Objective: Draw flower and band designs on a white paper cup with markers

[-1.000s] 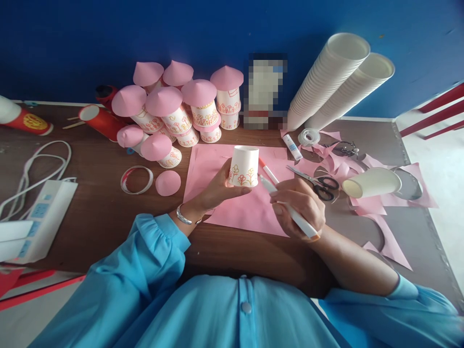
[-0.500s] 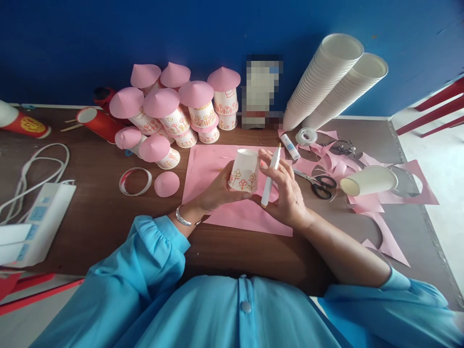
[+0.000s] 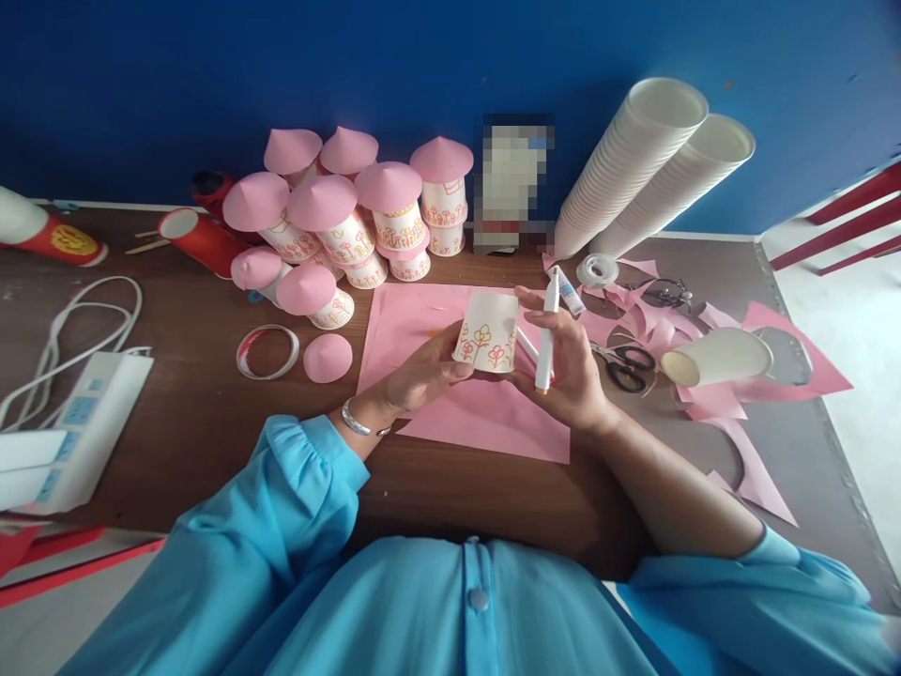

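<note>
White paper cup (image 3: 485, 333), one: smooth, tapered, narrower end up, drawn with yellow and red flowers; held above flat pink paper (image 3: 485, 422) at the middle of the brown wood-grain tabletop (image 3: 211, 413). Left hand (image 3: 426, 371): fingers curled about the cup's left side and lower edge, gripping it. Right hand (image 3: 577, 366): fingers partly spread, white marker (image 3: 547, 329) caught between them, nearly upright, fingertips at the cup's right edge. Slim white barrel (image 3: 526, 343), one: behind the marker, partly hidden; cannot tell whether gripped

Cone-topped cup models (image 3: 399, 230), eight: pink paper cones over flower-drawn white cups. Cup stacks (image 3: 626, 174), two: tall, ribbed, leaning on the blue wall (image 3: 211, 66). Scissors (image 3: 629, 366), one pair: black handles. Clear tape roll (image 3: 598, 270), one. Loose cup (image 3: 718, 357), one: plain, on its side among curved pink scraps (image 3: 756, 469)

Changed since one second ago: marker tip, then near the cup's lower right edge, now points up; right hand's grip loosened from a fist; cup turned, a yellow flower now nearer its middle
</note>
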`<state>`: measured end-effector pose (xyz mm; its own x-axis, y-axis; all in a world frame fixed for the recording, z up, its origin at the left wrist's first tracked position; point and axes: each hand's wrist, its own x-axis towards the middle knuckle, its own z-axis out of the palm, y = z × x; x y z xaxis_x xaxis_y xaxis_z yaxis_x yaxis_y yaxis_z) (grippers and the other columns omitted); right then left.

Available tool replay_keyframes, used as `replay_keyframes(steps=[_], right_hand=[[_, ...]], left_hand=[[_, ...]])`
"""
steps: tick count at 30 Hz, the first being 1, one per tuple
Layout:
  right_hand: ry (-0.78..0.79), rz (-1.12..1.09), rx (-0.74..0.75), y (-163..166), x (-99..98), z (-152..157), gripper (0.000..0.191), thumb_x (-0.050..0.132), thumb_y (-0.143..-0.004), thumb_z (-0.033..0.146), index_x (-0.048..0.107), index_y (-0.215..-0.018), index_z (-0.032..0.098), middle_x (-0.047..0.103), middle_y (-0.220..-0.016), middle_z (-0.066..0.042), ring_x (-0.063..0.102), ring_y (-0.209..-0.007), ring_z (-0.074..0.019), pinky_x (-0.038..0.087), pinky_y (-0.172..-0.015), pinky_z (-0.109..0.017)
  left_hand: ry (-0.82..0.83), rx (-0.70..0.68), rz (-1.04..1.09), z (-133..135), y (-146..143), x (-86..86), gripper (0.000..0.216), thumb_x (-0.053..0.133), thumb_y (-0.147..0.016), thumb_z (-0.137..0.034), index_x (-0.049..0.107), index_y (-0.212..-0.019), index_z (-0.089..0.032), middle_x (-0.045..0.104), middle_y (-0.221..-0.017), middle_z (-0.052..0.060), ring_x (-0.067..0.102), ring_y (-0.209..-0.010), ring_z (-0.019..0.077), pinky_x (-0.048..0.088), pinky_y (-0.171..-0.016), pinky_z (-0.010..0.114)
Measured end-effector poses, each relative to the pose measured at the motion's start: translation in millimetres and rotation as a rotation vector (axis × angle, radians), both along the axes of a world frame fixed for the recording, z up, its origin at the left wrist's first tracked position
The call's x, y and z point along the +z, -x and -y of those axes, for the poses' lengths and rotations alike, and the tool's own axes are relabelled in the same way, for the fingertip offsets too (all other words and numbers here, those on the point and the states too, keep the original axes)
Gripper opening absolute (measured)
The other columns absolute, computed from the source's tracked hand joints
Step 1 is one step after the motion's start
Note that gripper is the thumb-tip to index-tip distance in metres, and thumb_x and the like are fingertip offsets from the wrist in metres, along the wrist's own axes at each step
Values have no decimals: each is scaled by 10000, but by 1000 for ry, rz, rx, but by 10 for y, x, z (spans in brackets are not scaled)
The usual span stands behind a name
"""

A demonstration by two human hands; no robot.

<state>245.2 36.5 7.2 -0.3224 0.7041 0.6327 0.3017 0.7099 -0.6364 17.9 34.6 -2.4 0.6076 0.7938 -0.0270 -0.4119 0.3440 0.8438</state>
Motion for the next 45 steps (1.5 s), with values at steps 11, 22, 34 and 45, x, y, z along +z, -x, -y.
replay_keyframes(steps=[11, 22, 34, 45], right_hand=[[-164, -24, -80, -23, 288, 268, 336, 591, -1048, 265, 739, -1350, 264, 723, -909, -52, 698, -709, -196, 623, -604, -354], [-183, 34, 41, 54, 356, 296, 254, 641, -914, 74, 696, -1122, 210, 736, -803, -33, 751, -702, -189, 621, -585, -293], [-173, 65, 23, 50, 340, 305, 192, 629, -939, 92, 665, -1087, 210, 748, -830, -45, 768, -742, -184, 625, -603, -282], [-190, 51, -19, 62, 339, 291, 226, 642, -927, 80, 679, -1108, 210, 735, -809, -36, 737, -693, -188, 613, -591, -298]], left_hand=[[-42, 188, -115, 3, -9, -10, 580, 940, -762, -381, 695, -1267, -239, 750, -1214, 96, 698, -1085, 270, 547, -988, 437], [-92, 163, -147, -12, -5, -16, 607, 913, -792, -405, 659, -1324, -262, 734, -1277, 90, 678, -1130, 285, 529, -971, 421], [-70, 147, -129, 2, 5, -10, 614, 921, -792, -372, 646, -1331, -263, 722, -1347, 100, 680, -1160, 288, 532, -962, 408], [-73, 146, -110, -4, -3, -33, 592, 916, -795, -343, 650, -1315, -245, 733, -1279, 89, 688, -1120, 263, 527, -978, 399]])
